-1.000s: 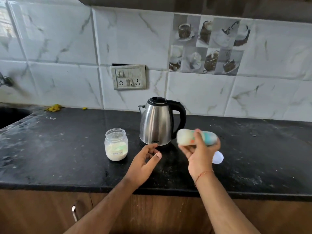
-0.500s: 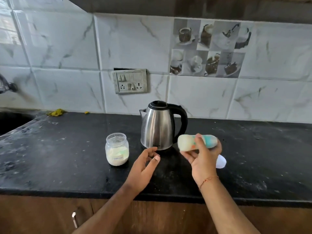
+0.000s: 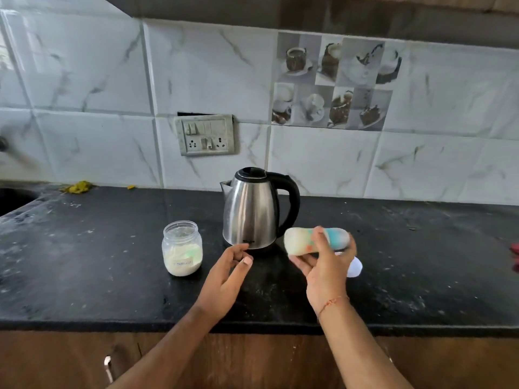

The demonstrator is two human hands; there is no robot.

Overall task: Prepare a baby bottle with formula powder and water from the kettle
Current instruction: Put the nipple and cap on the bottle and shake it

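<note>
Baby bottle (image 3: 302, 242) lay on its side in the air above the black countertop (image 3: 84, 262), just right of the kettle's base and blurred. Right hand (image 3: 327, 272) gripped it: thumb over the top near the middle, fingers curled underneath, palm toward the camera. Bottle body looked milky white with teal and orange print. A thin red thread sat on that wrist (image 3: 332, 301).

Left hand (image 3: 226, 279) held nothing, hovering over the counter just in front of the stainless electric kettle (image 3: 251, 211), fingers loosely bent and slightly spread, fingertips near the kettle's lower edge; contact could not be confirmed. The two hands were apart, a gap of bare counter between them.

Kettle stood upright, lid closed, black handle to the right. Glass jar of white formula powder (image 3: 182, 248) stood upright to its left, open at the top, about half full. A small white rounded piece (image 3: 354, 267) lay on the counter behind the right hand, mostly hidden. Switch-and-socket plate (image 3: 206, 135) sat on the tiled wall above the kettle.
</note>
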